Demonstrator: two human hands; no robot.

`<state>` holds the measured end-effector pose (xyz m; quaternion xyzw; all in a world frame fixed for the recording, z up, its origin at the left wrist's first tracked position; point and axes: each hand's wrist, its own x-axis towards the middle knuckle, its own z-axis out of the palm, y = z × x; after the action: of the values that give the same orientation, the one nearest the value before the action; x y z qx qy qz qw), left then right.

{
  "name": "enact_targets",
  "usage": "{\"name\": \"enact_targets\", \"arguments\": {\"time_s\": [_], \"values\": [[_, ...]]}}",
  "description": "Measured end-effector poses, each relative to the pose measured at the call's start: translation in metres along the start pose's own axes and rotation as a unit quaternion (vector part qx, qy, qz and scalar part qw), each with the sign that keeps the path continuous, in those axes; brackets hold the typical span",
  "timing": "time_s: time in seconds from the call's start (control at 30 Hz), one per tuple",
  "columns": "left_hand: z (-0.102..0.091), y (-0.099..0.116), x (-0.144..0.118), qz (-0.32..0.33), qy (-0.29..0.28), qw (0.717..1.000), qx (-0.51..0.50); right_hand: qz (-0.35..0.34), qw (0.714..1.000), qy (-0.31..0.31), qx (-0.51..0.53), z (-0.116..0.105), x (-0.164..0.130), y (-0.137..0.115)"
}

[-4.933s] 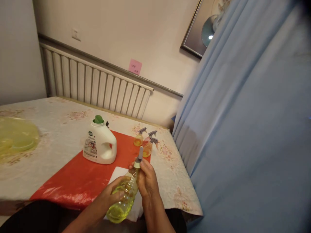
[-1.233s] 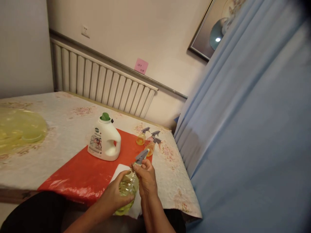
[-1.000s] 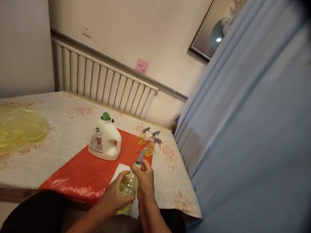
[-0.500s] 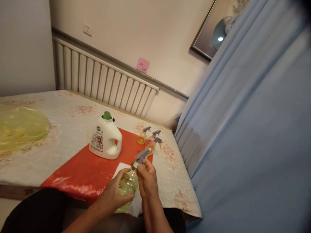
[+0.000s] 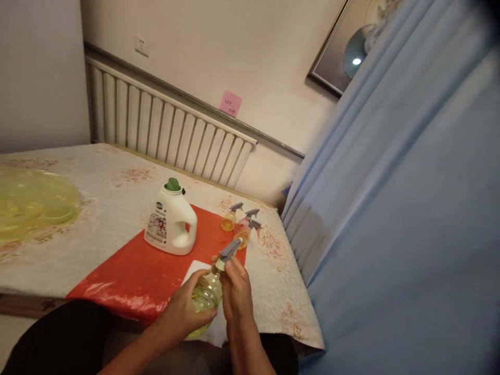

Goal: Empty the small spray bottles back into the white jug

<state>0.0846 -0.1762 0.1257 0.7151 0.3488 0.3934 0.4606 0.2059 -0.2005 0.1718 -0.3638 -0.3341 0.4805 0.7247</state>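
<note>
A clear yellow-green spray bottle (image 5: 207, 291) with a grey trigger head (image 5: 229, 251) is held tilted in front of me. My left hand (image 5: 183, 307) wraps around its body from the left. At the neck, the fingers of my right hand (image 5: 237, 286) grip the collar just under the trigger head. Part of the bottle is hidden behind both hands. Beyond it stand several more spray bottles with grey heads: an orange one (image 5: 228, 223) at the back, a pink one (image 5: 241, 225) and another orange one (image 5: 242, 239) nearer.
A white handled jug (image 5: 175, 224) with a green cap stands on a red plastic sheet (image 5: 128, 281). White paper (image 5: 195, 266) lies partly under my hands. A yellow translucent bag (image 5: 35, 203) rests at left on the floral cloth (image 5: 105, 203). A blue curtain (image 5: 390, 219) hangs at right.
The right hand's fingers have shifted slightly around the neck of the spray bottle. My left hand keeps its hold on the body.
</note>
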Motion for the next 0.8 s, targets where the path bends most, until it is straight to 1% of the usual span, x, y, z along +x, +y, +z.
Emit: {"name": "enact_targets", "arguments": {"time_s": [0.07, 0.1, 0.23, 0.3, 0.4, 0.6, 0.67, 0.8], "values": [[0.0, -0.001, 0.0, -0.002, -0.006, 1.0, 0.014, -0.002, 1.0, -0.013, 0.019, 0.001, 0.0, -0.002], [0.001, -0.002, 0.0, 0.001, -0.005, 1.0, 0.023, -0.006, 1.0, -0.009, 0.021, 0.001, 0.001, -0.001], [0.005, -0.008, -0.001, 0.016, 0.018, 0.998, 0.05, -0.021, 0.998, 0.055, -0.004, -0.001, 0.004, 0.006], [0.006, -0.01, -0.001, 0.013, 0.022, 0.998, 0.054, -0.028, 0.996, 0.075, -0.028, -0.002, 0.005, 0.01], [0.005, -0.009, 0.0, 0.013, 0.007, 0.999, 0.049, -0.03, 0.996, 0.066, -0.047, -0.002, 0.004, 0.011], [-0.001, -0.004, 0.003, 0.018, -0.004, 0.999, 0.032, 0.001, 1.0, 0.001, 0.004, 0.003, 0.0, -0.001], [-0.001, -0.003, 0.003, 0.022, 0.006, 0.999, 0.04, -0.004, 1.0, 0.006, 0.012, 0.003, 0.001, -0.001], [0.003, -0.004, 0.001, 0.012, 0.026, 0.998, 0.06, -0.027, 0.998, 0.056, 0.004, -0.002, 0.005, 0.009]]}}
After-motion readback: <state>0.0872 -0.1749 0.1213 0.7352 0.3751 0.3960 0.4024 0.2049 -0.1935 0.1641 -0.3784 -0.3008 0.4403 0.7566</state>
